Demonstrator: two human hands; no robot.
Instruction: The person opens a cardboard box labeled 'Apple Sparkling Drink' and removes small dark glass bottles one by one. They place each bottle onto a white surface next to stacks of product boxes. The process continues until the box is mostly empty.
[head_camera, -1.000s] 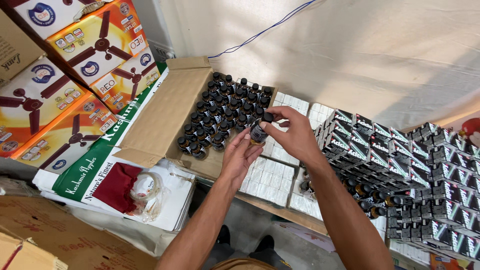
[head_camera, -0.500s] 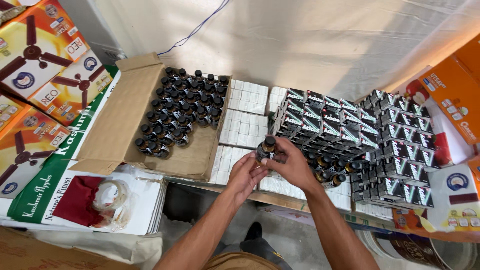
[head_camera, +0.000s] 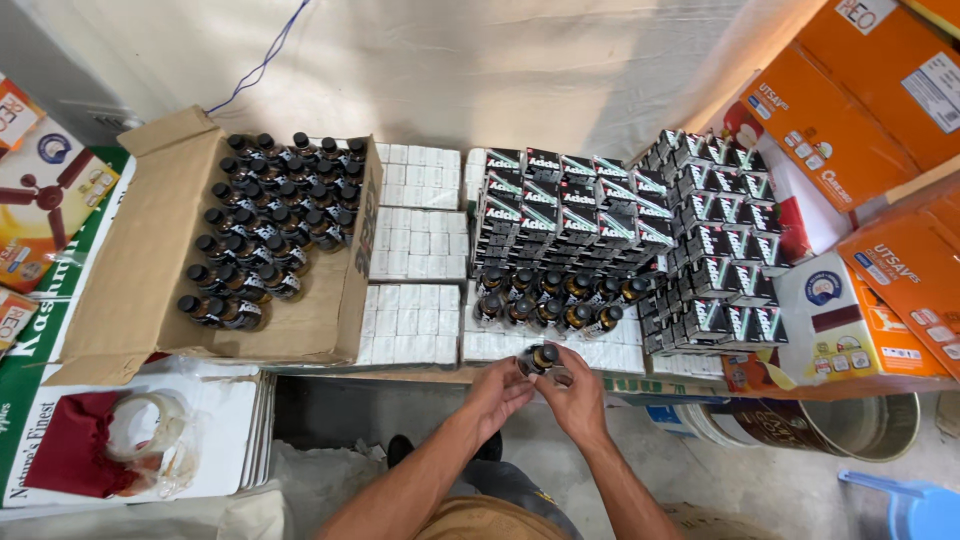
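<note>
Small dark bottle (head_camera: 542, 357) held between both hands (head_camera: 540, 392), apparently upright

Soft, even daylight is falling from above, leaving only faint shadows under the table's (head_camera: 420, 372) edge, while the wide lens is bending the picture's corners (the boxes (head_camera: 880, 110) there are leaning outward) and everything is staying fairly sharp.

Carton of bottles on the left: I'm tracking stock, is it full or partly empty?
Partly empty: the bottles fill only the carton's upper right; bare cardboard elsewhere.
</note>
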